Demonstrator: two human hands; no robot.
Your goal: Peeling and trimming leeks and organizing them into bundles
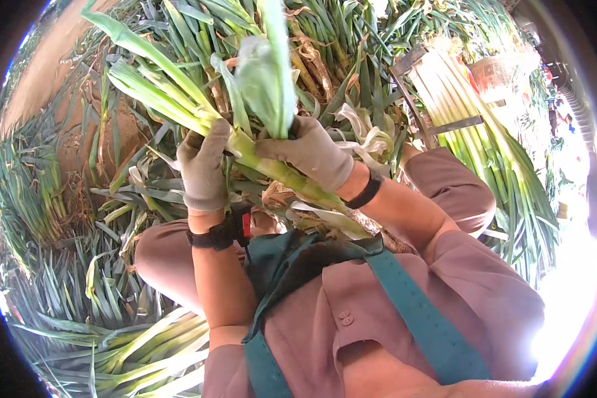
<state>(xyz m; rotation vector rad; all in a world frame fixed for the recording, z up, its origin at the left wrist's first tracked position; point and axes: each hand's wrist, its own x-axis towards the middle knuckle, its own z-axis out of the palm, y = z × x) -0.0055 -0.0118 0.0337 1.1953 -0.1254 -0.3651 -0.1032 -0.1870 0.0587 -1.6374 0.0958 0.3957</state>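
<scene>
My left hand (204, 166), in a pale work glove, is closed round a thick green onion (282, 174) just below where its leaves fan out. The stalk slants from the upper left down toward my lap, and its lower end is partly hidden by my right arm and apron. With my gloved right hand (312, 154) I pinch the base of a broad green leaf (266, 86) beside the stalk. The upper part of that leaf is smeared by motion. Loose dry peelings (368, 136) lie just beyond my right hand.
Untrimmed green onions (186, 33) are heaped ahead and to the left. At the right, a metal frame (456, 125) holds a bundle of pale-stemmed onions (494, 166). More light stalks (132, 358) lie at the lower left. My bent knees flank the work.
</scene>
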